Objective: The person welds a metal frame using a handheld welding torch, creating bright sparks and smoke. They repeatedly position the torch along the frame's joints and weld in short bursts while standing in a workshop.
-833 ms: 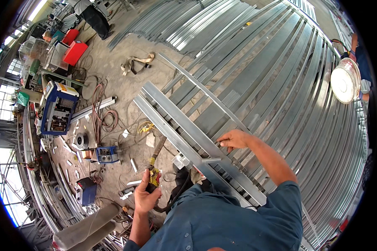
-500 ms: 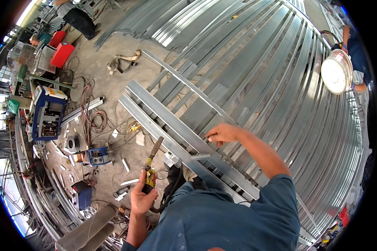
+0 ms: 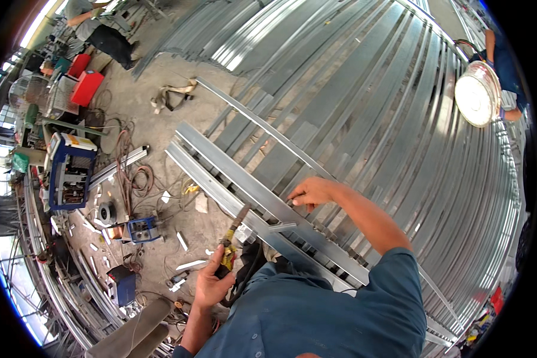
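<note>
My left hand (image 3: 210, 289) is closed around the handle of a welding torch (image 3: 228, 258), yellow and dark, with its nozzle pointing up toward the near steel rail (image 3: 192, 171). A dark cable runs from the torch back beside my body. My right hand (image 3: 314, 192) is at the far edge of the second steel rail (image 3: 240, 165), thumb and fingers drawn together. Whatever lies between those fingertips is too small to tell. A short metal piece (image 3: 282, 227) lies across the rails, with dark blocks in the gap between them.
Long galvanized strips (image 3: 364, 101) spread to the right, crossed by a thin bar (image 3: 262, 126). At left stand a blue-framed machine (image 3: 71, 170), a wire feeder (image 3: 142, 230) and red boxes (image 3: 87, 87). Hoses and offcuts litter the floor. One person holds a white bucket (image 3: 477, 95); another stands upper left.
My left hand has moved right and slightly down with the torch, bringing its nozzle to the near rail. My right hand stays at the second rail. The view has shifted slightly.
</note>
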The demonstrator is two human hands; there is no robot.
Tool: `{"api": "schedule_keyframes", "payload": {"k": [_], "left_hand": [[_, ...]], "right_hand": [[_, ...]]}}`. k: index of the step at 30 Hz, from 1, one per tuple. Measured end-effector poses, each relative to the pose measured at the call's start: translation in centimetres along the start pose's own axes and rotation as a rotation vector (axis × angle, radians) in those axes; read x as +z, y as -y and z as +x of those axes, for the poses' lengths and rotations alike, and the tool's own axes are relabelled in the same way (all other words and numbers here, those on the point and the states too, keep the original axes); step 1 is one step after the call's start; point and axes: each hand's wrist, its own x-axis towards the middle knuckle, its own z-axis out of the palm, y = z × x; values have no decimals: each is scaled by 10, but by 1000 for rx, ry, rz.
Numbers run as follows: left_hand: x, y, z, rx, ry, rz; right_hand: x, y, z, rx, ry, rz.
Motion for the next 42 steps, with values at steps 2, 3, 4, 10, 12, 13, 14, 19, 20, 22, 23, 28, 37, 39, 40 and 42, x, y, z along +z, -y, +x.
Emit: {"api": "schedule_keyframes", "payload": {"k": [2, 3, 4, 10, 12, 13, 14, 19, 20, 22, 23, 28, 37, 39, 40, 42], "left_hand": [[-1, -2, 0, 17, 29, 36], [0, -2, 0, 7, 37, 28], [1, -3, 0, -9, 25, 5], [8, -16, -3, -94, -39, -112], [8, -17, -3, -97, -40, -113], [8, -17, -3, -96, -39, -109], [8, -17, -3, -96, -38, -104], [11, -21, -4, -95, -24, -90], [10, -20, -4, -101, -30, -106], [12, -16, -5, -115, -29, -151], [12, -16, -5, -106, -25, -154], [17, -15, -1, -82, -6, -109], [22, 9, 0, 1, 46, -70], [24, 6, 2, 20, 51, -85], [25, 2, 3, 1, 47, -91], [29, -9, 5, -38, 35, -103]], "right_hand": [[0, -1, 3, 1, 5, 14], [0, -1, 1, 4, 4, 16], [0, 0, 1, 7, 2, 18], [2, -5, 5, -17, -14, 34], [1, -4, 5, 0, -20, -3], [0, -3, 5, 8, -24, -21], [0, -3, 5, 5, -23, -24], [1, -3, 1, 1, -33, 7], [0, -2, 3, 0, -11, 2], [-1, -1, 6, 18, 25, -8], [0, -2, 7, 6, 12, 0], [1, -9, 6, -15, -14, 40], [0, -10, 9, -32, 13, 14], [0, -12, 10, -24, 22, 77], [0, -13, 11, -16, 13, 64], [-1, -12, 9, -1, 0, 34]]}}
